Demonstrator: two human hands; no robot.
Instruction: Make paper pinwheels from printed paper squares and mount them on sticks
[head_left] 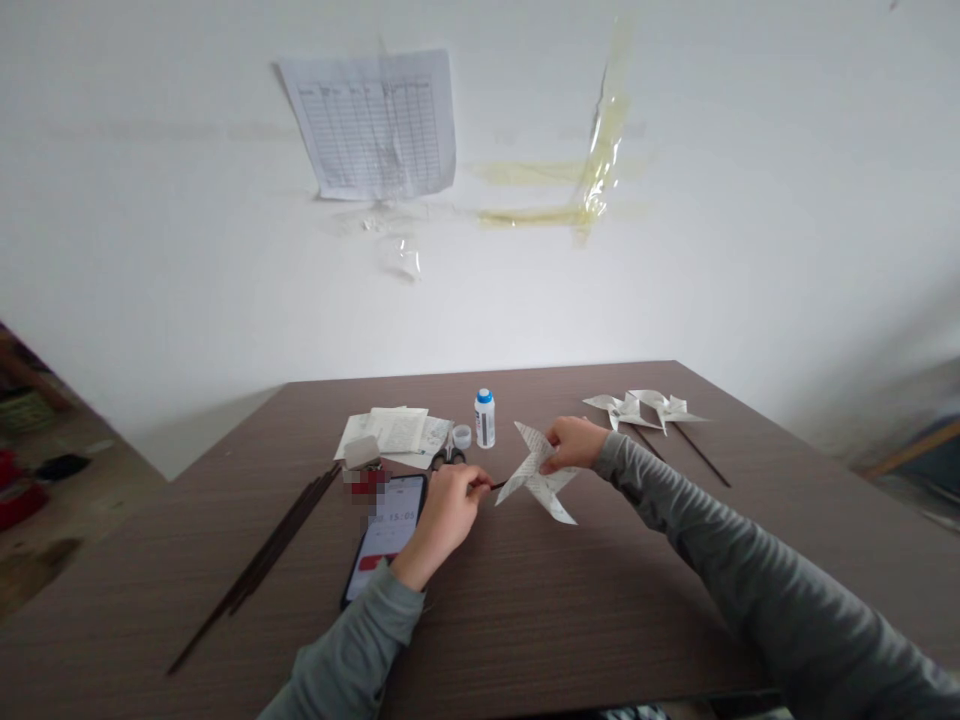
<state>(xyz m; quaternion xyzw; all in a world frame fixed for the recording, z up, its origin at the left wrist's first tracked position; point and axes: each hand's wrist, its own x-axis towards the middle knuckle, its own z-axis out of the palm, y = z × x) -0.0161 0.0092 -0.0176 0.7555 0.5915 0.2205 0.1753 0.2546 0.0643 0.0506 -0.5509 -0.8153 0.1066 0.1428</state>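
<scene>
At the far left of the frame, a blurred red object (16, 490) is sitting on the floor beyond the table (600, 610). In the lower left, a bundle of thin dark rods (285, 530) is lying slantwise on the tabletop. Left of centre, several sheets of printed paper (397, 430) are lying in a loose pile, while a taped, gridded sheet (375, 125) is hanging on the wall in the upper left. Below the pile, a phone (390, 520) is lying face up, partly hidden by the left forearm.

Near the lower centre, the left hand (448, 505) is pinching a dark stick (498, 486) between thumb and fingertips, and the stick is pointing right. Scissors (448, 456) are lying just above that hand, beside a small clear cup (462, 437); a blue-capped bottle (485, 420) is standing next to it.

Right of centre, a paper pinwheel (534, 482) is meeting the stick's visible end. The right hand (574, 443) is gripping it near its middle, fingers closed on the paper. Further right, two more pinwheels (621, 411) are resting on the table.
</scene>
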